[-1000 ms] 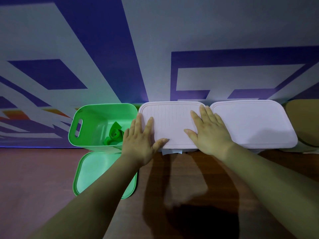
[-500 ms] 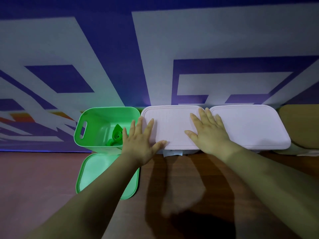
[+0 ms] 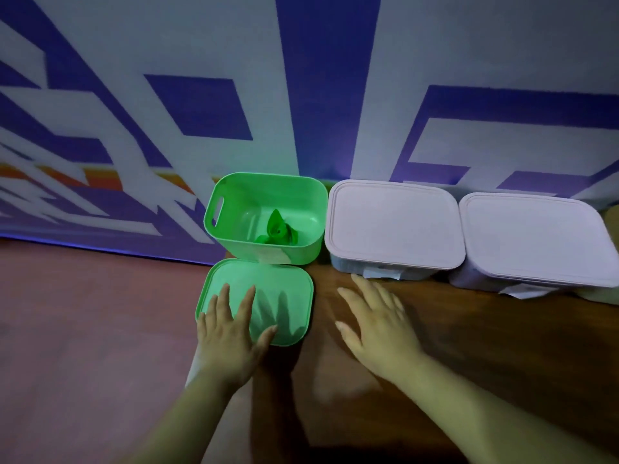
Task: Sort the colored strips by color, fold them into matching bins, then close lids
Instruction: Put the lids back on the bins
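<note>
— Both hands have come off the middle pale lid (image 3: 392,222) and drawn back toward the near edge since a second ago.
— Where are they?
— In the head view, the left hand (image 3: 231,333) has its fingers straight and spread over the near-left corner of the green lid (image 3: 284,289). That lid lies flat on the table (image 3: 502,346), just in front of the green bin (image 3: 268,251). The hand grips nothing.
— And the other?
— The right hand (image 3: 378,326) is blurred and empty, fingers straight and apart. It's over the wood between the green lid and the middle pale bin (image 3: 345,266). I can't tell whether it's touching.
— The strips?
— Green strips (image 3: 276,229) sit curled inside the uncovered green bin. The right pale lid (image 3: 536,239) sits closed beside the middle one.
</note>
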The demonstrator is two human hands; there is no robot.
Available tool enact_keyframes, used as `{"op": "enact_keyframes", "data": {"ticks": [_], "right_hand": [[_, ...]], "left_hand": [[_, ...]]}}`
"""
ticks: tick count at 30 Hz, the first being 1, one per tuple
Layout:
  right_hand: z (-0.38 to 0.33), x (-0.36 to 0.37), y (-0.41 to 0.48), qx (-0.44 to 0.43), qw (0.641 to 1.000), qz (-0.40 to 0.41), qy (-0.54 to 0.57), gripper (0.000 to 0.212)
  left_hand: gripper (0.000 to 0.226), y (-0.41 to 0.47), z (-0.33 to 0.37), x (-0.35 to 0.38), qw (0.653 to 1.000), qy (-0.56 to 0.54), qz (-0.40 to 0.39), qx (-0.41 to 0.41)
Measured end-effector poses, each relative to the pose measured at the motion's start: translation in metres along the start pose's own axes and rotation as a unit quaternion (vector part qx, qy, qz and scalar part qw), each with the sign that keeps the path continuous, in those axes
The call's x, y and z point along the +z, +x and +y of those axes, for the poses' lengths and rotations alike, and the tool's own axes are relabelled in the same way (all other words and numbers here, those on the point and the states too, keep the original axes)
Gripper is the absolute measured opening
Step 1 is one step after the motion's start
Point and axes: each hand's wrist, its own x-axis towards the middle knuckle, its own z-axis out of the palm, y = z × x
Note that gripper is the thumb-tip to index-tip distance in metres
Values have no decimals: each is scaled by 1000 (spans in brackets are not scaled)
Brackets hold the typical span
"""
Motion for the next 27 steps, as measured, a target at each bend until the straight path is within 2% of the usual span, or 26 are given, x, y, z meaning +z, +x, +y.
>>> {"op": "enact_keyframes", "data": {"ticks": [2, 4, 8, 11, 17, 21, 24, 27], "right_hand": [[-12, 20, 5, 16, 996, -90, 16, 64], [-22, 35, 10, 28, 989, -143, 21, 68], [-41, 56, 19, 33, 981, -190, 26, 75], [-50, 66, 21, 28, 977, -211, 24, 78], [-50, 71, 6, 71, 977, -168, 109, 87], [-39, 70, -11, 114, 970, -93, 194, 88], [-28, 64, -24, 134, 967, -62, 205, 83], [-17, 46, -37, 116, 975, -33, 186, 74]], "left_hand": [[86, 0, -19, 4, 999, -3, -11, -36], [86, 4, -34, 8, 997, -7, -32, -70], [94, 16, -58, 15, 990, -58, -68, -106], [97, 22, -64, 19, 986, -106, -89, -89], [95, 6, -55, 22, 992, -96, -64, -55], [93, -9, -42, 26, 992, -111, -44, -28], [84, -17, -25, 23, 989, -140, -37, -22], [77, -22, -15, 14, 988, -151, -9, -6]]}}
